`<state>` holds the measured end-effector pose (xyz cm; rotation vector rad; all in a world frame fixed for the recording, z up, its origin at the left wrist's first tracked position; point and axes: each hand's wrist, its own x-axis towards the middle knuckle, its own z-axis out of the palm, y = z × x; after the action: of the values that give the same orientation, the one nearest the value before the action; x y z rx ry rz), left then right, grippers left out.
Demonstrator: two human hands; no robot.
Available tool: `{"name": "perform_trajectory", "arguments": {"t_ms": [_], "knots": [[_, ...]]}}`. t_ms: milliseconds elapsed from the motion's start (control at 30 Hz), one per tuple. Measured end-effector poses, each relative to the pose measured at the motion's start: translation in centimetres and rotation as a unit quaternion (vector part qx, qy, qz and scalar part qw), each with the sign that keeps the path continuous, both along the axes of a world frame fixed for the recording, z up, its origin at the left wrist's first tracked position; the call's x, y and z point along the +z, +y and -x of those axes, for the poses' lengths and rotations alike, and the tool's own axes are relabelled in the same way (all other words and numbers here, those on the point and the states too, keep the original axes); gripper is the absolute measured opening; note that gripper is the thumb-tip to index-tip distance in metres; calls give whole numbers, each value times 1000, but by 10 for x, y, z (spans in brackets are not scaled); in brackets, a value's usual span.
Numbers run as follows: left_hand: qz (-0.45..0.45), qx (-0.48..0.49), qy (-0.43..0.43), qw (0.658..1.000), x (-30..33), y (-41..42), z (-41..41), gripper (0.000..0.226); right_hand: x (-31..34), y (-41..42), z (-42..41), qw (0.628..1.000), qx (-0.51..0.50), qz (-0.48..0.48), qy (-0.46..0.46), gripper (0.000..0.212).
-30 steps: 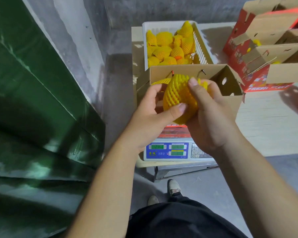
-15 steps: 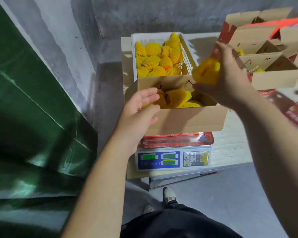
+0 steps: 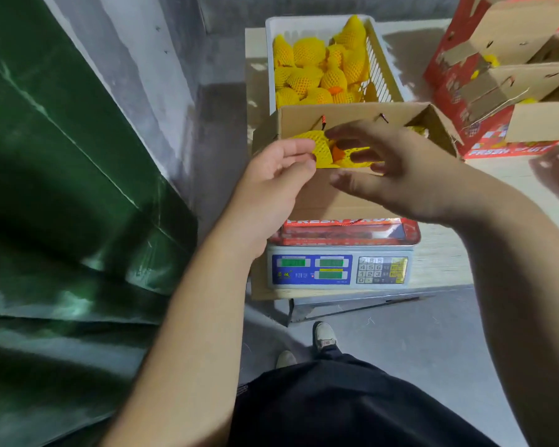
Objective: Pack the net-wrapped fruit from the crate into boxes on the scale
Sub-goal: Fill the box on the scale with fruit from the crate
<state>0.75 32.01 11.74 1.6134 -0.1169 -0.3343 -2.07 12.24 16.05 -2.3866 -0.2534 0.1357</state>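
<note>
Fruit: yellow foam net, orange patch showing; lying inside box on scale.
Crate: behind box, heaped with netted fruit.
Left hand: relaxed, empty, at box's near edge.
Right hand: fingers spread, empty, over box.

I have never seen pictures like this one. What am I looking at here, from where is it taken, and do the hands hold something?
There is no machine here: a person wears a camera on the head, so you look down at their own arms. The left hand and right hand hover with relaxed fingers at an open cardboard box; neither has a grip on anything. The box stands on a weighing scale and contains yellow net-wrapped fruit. Behind it, a white crate contains more such fruit. Red boxes stand to the right.
</note>
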Motion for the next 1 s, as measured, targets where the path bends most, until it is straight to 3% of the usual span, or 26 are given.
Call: {"name": "perform_trajectory", "arguments": {"t_ms": [633, 833, 1000], "knots": [[-9, 20, 1, 1000, -3, -4, -13, 24, -16, -2, -29, 997, 35, -64, 9, 47], [1, 30, 0, 1000, 5, -39, -50, 25, -22, -30, -68, 993, 36, -112, -13, 43], [-58, 3, -57, 997, 13, -70, -117, 21, -15, -76, -131, 993, 28, -109, -23, 38]]}}
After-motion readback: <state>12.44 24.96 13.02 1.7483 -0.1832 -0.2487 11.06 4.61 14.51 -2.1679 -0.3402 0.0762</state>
